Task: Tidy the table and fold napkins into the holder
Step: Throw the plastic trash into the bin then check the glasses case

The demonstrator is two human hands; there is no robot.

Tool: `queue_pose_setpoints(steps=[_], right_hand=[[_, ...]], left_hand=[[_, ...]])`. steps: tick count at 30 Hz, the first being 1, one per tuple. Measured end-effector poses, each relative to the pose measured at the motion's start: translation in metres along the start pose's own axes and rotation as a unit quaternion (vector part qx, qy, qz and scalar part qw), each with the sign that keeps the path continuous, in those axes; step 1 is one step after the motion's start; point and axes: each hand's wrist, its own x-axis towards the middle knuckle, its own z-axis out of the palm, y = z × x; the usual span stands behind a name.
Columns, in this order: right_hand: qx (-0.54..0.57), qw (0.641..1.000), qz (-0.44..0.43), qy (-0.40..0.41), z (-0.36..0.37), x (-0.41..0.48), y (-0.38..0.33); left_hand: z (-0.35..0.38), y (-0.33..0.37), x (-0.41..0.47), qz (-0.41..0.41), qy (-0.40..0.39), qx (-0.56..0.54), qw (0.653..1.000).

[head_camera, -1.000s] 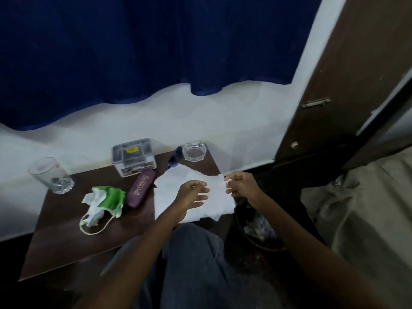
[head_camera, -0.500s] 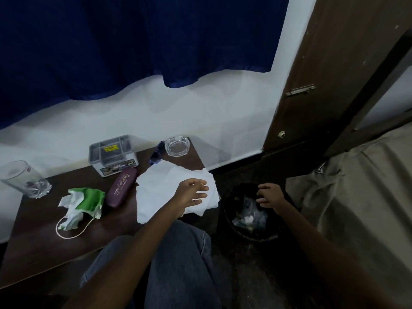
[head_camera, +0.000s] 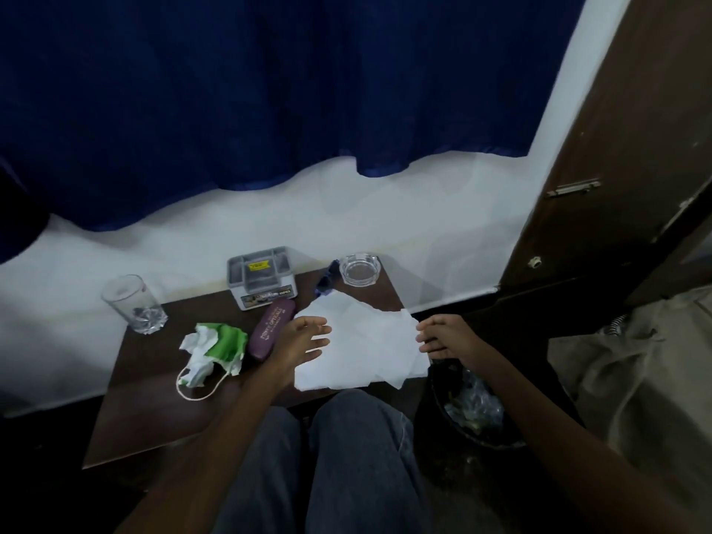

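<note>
A plain white napkin (head_camera: 358, 346) is seen on the dark brown table (head_camera: 154, 398), beside a maroon case (head_camera: 271, 329) lettered in gold. A green-and-white crumpled mask (head_camera: 215, 350), a grey holder (head_camera: 262, 277) with a yellow label and a deep blue curtain (head_camera: 269, 102) are also shown.

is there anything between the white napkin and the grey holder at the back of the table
Partly. The maroon glasses case lies just in front of the holder, left of the napkin. The napkin's back corner has bare table between it and the holder's right side.
</note>
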Motion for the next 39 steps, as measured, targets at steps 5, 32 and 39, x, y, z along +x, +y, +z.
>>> queue_pose_setpoints(steps=[5, 32, 39], right_hand=[[-0.026, 0.996, -0.017, -0.081, 0.044, -0.003, -0.033], [-0.1, 0.979, 0.027, -0.174, 0.151, -0.022, -0.06], [-0.062, 0.984, -0.013, -0.168, 0.16, -0.028, -0.063]], left_hand=[[-0.044, -0.005, -0.004, 0.083, 0.088, 0.027, 0.992], [-0.181, -0.047, 0.03, 0.078, 0.359, 0.075, 0.927], [-0.156, -0.013, 0.019, 0.137, 0.293, -0.04, 0.945]])
